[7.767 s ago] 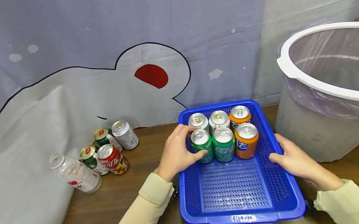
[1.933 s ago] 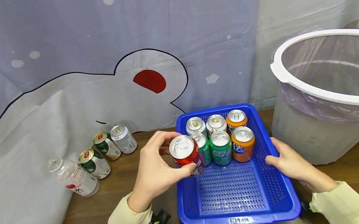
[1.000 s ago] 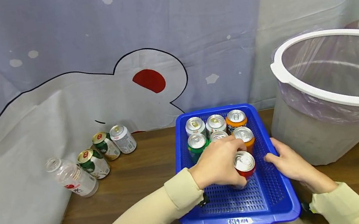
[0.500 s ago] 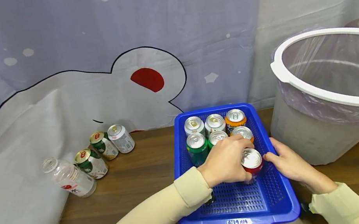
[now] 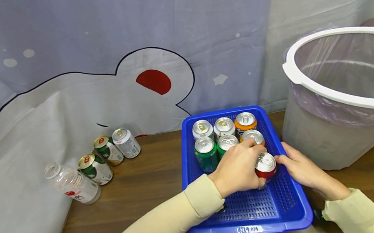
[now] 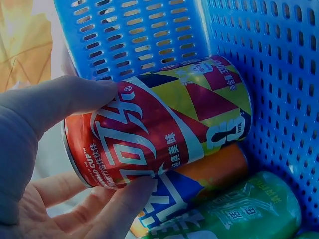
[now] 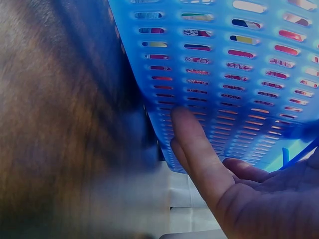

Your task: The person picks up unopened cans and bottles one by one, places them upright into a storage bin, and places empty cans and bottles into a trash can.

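Note:
My left hand (image 5: pixel 237 168) grips a red cola can (image 5: pixel 265 163) in the blue plastic basket (image 5: pixel 250 230), near its right wall. In the left wrist view the thumb (image 6: pixel 70 97) and fingertips pinch the can around its top end, and its yellow-patterned lower part lies against the basket wall. An orange soda can (image 5: pixel 252 137) and a green can (image 5: pixel 206 154) stand in the row just behind. My right hand (image 5: pixel 305 169) holds the basket's right rim, thumb over the edge. The right wrist view has its fingers (image 7: pixel 192 137) along the perforated outer wall.
A back row in the basket has silver-topped cans (image 5: pixel 223 126) and another orange can (image 5: pixel 245 122). To the left stand a clear plastic bottle (image 5: pixel 76 184), green-and-white cans (image 5: pixel 95 169) and a silver can (image 5: pixel 126 144). A lined bin (image 5: pixel 322 127) stands close on the right.
My left hand has brought the red can from the table at left over the basket's left side, then rightward to the right wall. The right hand keeps its hold on the rim.

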`<state>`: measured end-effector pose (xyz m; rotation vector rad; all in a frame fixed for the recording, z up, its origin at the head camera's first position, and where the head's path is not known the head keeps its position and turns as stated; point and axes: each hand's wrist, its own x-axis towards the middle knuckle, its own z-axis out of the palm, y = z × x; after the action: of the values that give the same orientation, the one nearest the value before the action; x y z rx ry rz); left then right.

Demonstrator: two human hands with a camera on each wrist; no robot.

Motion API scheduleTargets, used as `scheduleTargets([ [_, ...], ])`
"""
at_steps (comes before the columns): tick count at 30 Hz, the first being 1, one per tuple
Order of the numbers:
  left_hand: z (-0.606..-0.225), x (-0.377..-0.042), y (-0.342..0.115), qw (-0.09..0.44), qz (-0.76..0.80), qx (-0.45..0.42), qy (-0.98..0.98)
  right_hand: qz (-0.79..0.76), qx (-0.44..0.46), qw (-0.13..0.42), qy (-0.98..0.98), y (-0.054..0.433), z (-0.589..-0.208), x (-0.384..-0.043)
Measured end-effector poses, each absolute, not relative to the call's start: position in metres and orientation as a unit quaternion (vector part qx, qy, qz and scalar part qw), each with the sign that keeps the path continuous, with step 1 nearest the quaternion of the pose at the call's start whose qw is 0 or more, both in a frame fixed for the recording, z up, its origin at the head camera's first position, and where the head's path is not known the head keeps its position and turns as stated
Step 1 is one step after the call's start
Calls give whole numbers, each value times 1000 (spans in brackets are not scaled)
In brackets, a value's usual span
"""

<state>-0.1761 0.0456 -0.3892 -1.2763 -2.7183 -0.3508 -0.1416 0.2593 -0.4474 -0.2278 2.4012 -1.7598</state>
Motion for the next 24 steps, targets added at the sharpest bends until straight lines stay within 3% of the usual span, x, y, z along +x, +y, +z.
scheduleTargets([
  [15,-394,-172,44,114,-47,-423,-898,-585,-76,83,803,262,-448,-142],
  [24,-390,-168,36,113,-47,-424,-897,-592,-77,84,798,260,-448,-143],
])
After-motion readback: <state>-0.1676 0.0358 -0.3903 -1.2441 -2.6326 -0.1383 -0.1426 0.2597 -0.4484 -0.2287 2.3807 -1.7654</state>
